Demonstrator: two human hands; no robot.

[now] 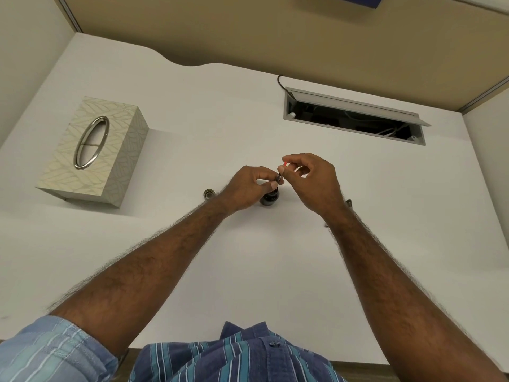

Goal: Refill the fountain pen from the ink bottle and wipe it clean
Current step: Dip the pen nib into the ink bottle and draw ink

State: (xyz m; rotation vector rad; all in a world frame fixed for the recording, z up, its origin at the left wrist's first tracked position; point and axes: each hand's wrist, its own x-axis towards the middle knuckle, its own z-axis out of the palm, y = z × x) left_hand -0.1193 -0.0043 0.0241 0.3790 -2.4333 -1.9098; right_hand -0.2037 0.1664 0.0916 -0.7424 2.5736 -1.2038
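Over on the far left you've got the tissue box point(91, 153), a leaf-patterned, matte-looking cover with a shiny metal oval ring round the slot. It's well apart from the action, but I'd guess it's parked there for the wipe-down later.

Next is the bottle cap point(209, 194), a small ribbed metal-looking round thing lying on the white desk point(248, 257) just beside your left wrist, so the bottle's already open.

Your left hand point(248, 188) has its fingers curled in, thumb and fingertips pinching the dark lower end of the pen section point(278, 178). The ink bottle point(270, 199) sits right under it, small, dark and glossy, half hidden by your fingers. Holding the pen right over the mouth makes sense for dipping, though whether the nib is in the ink I can't tell.

Your right hand point(308, 177) pinches the top of the converter with thumb and forefinger, a red tip point(285, 163) poking out, other fingers loosely curled. Looks like a twist grip for drawing ink.

Further right, a thin dark pen part point(349, 203) peeks out behind your right wrist, probably the barrel. Up back, the open metal cable tray point(355, 117) has wires in it.
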